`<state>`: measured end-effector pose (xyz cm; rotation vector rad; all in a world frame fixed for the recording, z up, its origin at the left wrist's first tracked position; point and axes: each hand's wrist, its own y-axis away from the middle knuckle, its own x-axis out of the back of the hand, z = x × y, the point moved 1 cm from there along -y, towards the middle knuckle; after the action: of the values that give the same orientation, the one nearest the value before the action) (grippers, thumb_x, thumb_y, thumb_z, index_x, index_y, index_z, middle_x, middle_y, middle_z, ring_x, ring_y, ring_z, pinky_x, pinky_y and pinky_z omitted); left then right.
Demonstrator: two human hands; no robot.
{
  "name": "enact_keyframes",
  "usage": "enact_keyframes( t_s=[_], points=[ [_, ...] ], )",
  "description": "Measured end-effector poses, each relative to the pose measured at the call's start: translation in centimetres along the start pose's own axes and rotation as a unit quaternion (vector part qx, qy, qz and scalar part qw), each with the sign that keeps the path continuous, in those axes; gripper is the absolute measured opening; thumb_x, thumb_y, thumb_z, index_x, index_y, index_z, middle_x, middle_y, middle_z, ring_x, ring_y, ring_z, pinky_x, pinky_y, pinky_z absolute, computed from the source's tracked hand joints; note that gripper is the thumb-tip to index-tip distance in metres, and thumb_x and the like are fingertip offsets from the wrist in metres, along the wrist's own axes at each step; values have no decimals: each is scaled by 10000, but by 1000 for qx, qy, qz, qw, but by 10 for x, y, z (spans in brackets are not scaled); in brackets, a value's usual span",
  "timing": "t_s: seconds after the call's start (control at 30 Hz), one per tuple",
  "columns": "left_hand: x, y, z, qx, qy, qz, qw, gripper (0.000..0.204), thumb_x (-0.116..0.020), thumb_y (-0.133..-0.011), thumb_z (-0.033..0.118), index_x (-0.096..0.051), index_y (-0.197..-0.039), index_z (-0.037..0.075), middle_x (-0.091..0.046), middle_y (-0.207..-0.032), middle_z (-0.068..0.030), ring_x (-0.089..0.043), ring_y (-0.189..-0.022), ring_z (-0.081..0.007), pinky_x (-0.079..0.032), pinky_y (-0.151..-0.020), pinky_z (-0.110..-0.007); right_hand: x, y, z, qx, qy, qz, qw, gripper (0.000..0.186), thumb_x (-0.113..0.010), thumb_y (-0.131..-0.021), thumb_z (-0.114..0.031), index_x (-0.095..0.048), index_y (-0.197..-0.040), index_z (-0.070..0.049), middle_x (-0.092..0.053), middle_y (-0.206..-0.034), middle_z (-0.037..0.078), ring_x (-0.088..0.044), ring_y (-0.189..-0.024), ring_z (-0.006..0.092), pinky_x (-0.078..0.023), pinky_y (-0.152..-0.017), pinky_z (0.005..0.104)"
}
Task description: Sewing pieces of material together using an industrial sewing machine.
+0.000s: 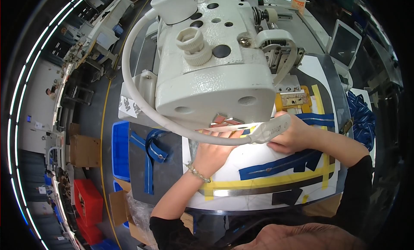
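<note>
My left hand (pixel 214 154), with a beaded bracelet at the wrist, lies with its fingers stretched out under the head of a white sewing machine (pixel 215 86). A white cable and lamp cover part of those fingers. Across from it, my right hand (pixel 292 133) is closed with bent fingers, its fingertips turned down out of sight. A blue zipper (pixel 317 119) runs in from the right and passes behind this hand; whether the fingers grip it is hidden. Nearer to me, another blue zipper (pixel 268 169) with a metal pull lies on the white work surface.
Yellow tape (pixel 267 181) borders the white work surface. Left of it lie looped blue zippers (pixel 148 153), beside a blue bin (pixel 120 150). A bundle of blue zippers (pixel 361 120) hangs at the right edge, below a tablet screen (pixel 345 43). Red crates (pixel 88 202) stand on the floor.
</note>
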<state>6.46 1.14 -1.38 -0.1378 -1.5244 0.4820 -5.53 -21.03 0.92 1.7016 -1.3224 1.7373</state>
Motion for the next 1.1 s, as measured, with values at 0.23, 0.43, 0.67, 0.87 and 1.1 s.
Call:
enact_keyframes(
  t_s=[0.23, 0.43, 0.67, 0.87, 1.1],
  points=[
    [0, -1, 2, -5, -18, -8, 1000, 359, -686, -749, 296, -637, -1055, 116, -616, -1023, -19, -555, -954, -187, -332, -888, -459, 7, 3, 0, 0, -10, -33, 999, 287, -622, -768, -187, -629, -1016, -43, -630, -928, 60, -595, -874, 195, -413, -842, 344],
    [-3, 3, 0, 14, -19, -58, 998, 362, -680, -755, 283, -628, -1070, 114, -606, -1084, -41, -549, -1010, -205, -314, -904, -495, 5, 3, 0, 4, 1, -31, 1000, 313, -620, -776, -203, -622, -1048, -50, -628, -963, 55, -585, -927, 184, -402, -847, 337],
    [0, 1, -2, 18, -9, -64, 998, 355, -678, -756, 283, -636, -1065, 114, -609, -1099, -46, -538, -1042, -211, -298, -923, -503, 5, 1, 0, 11, 3, -33, 999, 313, -621, -778, -224, -616, -1038, -49, -620, -975, 56, -576, -943, 188, -396, -881, 339],
    [5, -5, 2, 16, -4, -47, 999, 350, -676, -758, 281, -639, -1064, 117, -614, -1103, -44, -529, -1060, -214, -287, -935, -506, 8, 2, 2, 6, -12, -41, 999, 290, -619, -778, -225, -629, -1009, -51, -621, -929, 62, -587, -905, 194, -424, -861, 352],
    [7, -4, -1, 6, -3, -36, 999, 333, -661, -781, 299, -647, -1071, 134, -614, -1114, -43, -510, -1085, -249, -262, -958, -508, 5, 3, 2, 26, -11, 18, 999, 253, -631, -760, -217, -632, -961, -62, -616, -888, 61, -594, -835, 211, -446, -817, 353]
  ],
)
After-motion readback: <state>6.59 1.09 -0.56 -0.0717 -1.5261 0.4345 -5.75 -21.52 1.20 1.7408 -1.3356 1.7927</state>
